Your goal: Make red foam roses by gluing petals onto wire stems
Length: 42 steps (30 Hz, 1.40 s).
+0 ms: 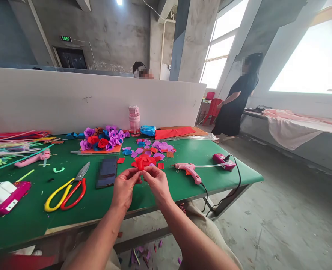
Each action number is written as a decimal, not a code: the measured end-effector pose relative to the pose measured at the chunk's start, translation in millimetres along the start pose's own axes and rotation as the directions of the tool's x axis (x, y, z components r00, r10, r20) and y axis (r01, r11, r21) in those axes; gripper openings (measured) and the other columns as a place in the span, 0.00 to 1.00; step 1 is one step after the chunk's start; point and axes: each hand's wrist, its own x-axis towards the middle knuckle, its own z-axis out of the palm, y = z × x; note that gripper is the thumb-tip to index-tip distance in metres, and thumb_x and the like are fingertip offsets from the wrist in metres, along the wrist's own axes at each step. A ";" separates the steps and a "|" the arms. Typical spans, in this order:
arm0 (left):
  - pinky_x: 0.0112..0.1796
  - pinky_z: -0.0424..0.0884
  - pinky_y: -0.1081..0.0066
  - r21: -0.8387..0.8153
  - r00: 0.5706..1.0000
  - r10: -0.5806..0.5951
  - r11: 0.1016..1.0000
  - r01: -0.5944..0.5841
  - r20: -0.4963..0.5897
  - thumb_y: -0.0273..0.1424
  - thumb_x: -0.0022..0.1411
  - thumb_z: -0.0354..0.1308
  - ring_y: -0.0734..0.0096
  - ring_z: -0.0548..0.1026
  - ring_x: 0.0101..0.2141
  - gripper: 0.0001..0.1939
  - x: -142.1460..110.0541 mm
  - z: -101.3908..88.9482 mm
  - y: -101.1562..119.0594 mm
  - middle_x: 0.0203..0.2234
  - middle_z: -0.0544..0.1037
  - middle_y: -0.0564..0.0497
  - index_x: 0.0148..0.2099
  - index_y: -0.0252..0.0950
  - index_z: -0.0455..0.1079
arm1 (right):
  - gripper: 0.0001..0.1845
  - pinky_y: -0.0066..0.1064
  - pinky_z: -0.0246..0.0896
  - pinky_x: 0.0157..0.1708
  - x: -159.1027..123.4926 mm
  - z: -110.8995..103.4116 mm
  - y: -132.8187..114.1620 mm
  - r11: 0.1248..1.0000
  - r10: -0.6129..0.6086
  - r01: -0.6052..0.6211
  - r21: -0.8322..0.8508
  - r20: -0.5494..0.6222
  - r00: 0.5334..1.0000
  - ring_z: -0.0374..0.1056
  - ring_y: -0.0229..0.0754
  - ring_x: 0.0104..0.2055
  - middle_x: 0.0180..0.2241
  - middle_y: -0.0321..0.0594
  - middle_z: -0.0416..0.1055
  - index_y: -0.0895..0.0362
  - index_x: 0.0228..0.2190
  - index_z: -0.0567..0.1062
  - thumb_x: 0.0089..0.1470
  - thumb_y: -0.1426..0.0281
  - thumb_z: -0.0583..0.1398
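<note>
Both hands meet over the near part of the green table (89,210). My left hand (126,185) and my right hand (157,180) pinch a small red paper petal (141,163) between thumbs and fingertips. Part of it is hidden behind the fingers, and more red petals lie right behind, so its exact outline cannot be told. Just beyond are loose purple petals (162,145) with a few red and blue ones. A dark phone (106,172) lies left of my left hand. To the right of my right hand rests a pink glue gun (189,170) with a clear glue stick in its back.
Scissors (70,193) with yellow and red handles lie left. Finished paper roses (104,138) are heaped behind the phone. A pink bottle (134,120) stands by the white partition (92,99). Power strips (224,162) sit at both sides, one with a cable. A person (237,95) stands at right.
</note>
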 end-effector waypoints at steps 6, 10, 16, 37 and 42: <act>0.27 0.66 0.72 -0.026 0.999 -0.044 0.999 0.044 0.003 0.33 0.34 0.71 0.78 0.67 0.21 0.17 0.0 -0.8 0.0 0.22 0.76 0.51 0.30 0.31 0.76 | 0.06 0.26 0.57 0.26 -0.5 0.0 -7.1 0.988 0.115 -0.116 0.105 0.011 0.993 0.60 0.33 0.23 0.21 0.32 0.68 0.58 0.23 0.72 0.37 0.70 0.60; 0.27 0.66 0.72 -0.019 0.999 -0.045 0.999 0.046 0.010 0.33 0.35 0.71 0.78 0.68 0.21 0.17 0.4 -2.1 0.1 0.23 0.77 0.51 0.31 0.31 0.77 | 0.08 0.26 0.56 0.26 -1.1 0.3 -7.0 0.992 0.074 -0.075 0.099 0.020 0.997 0.61 0.33 0.24 0.22 0.32 0.68 0.58 0.25 0.71 0.37 0.69 0.62; 0.27 0.67 0.72 -0.030 0.998 -0.061 0.998 0.061 0.022 0.33 0.33 0.71 0.78 0.68 0.20 0.17 -0.2 -1.3 1.5 0.22 0.76 0.51 0.30 0.32 0.76 | 0.10 0.25 0.56 0.24 1.5 -0.1 1.7 0.997 0.009 -0.012 0.079 0.040 0.999 0.61 0.33 0.23 0.22 0.32 0.67 0.57 0.26 0.70 0.39 0.66 0.63; 0.27 0.66 0.74 -0.063 0.995 -0.091 0.994 0.093 0.047 0.32 0.36 0.71 0.79 0.68 0.22 0.16 -1.6 -1.5 2.5 0.23 0.77 0.52 0.31 0.31 0.76 | 0.08 0.27 0.59 0.27 -1.2 -5.1 -7.1 0.983 0.105 -0.112 0.146 0.052 0.993 0.62 0.34 0.23 0.23 0.34 0.70 0.57 0.24 0.71 0.42 0.65 0.60; 0.27 0.66 0.73 -0.047 0.996 -0.073 0.996 0.075 0.046 0.32 0.36 0.71 0.78 0.68 0.21 0.16 -2.3 -0.7 3.2 0.23 0.76 0.52 0.31 0.31 0.76 | 0.05 0.26 0.57 0.27 -0.6 -4.4 -6.7 0.983 0.120 -0.124 0.139 0.033 0.992 0.60 0.32 0.22 0.21 0.32 0.68 0.58 0.22 0.72 0.38 0.70 0.59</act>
